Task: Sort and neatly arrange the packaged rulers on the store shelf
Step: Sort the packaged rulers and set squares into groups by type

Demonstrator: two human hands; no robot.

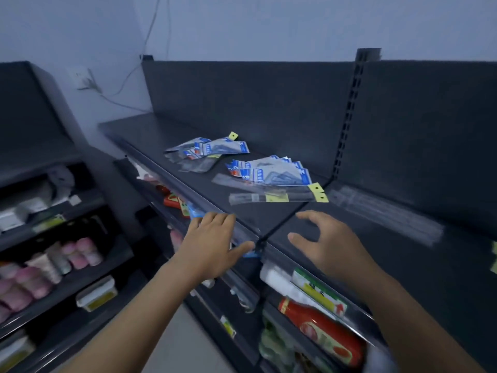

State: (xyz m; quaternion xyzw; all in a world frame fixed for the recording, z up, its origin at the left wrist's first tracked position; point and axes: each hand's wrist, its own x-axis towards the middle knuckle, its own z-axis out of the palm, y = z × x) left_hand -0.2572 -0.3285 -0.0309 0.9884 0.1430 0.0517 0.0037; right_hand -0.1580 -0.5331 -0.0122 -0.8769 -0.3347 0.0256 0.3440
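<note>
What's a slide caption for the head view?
Left hand and right hand, both open, reach toward scattered ruler packs on the dark shelf.

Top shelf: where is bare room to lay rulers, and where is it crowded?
Bare: left end of the top shelf, beyond the far pile, and the front strip before the long clear packs. Crowded: centre, where fanned blue packets overlap those packs.

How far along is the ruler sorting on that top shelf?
Barely started. Done: nothing tidy yet. The far blue heap and near blue heap lie fanned out, the long clear packs askew. In hand: nothing; left hand and right hand are open, empty. Left: square up every pile.
</note>
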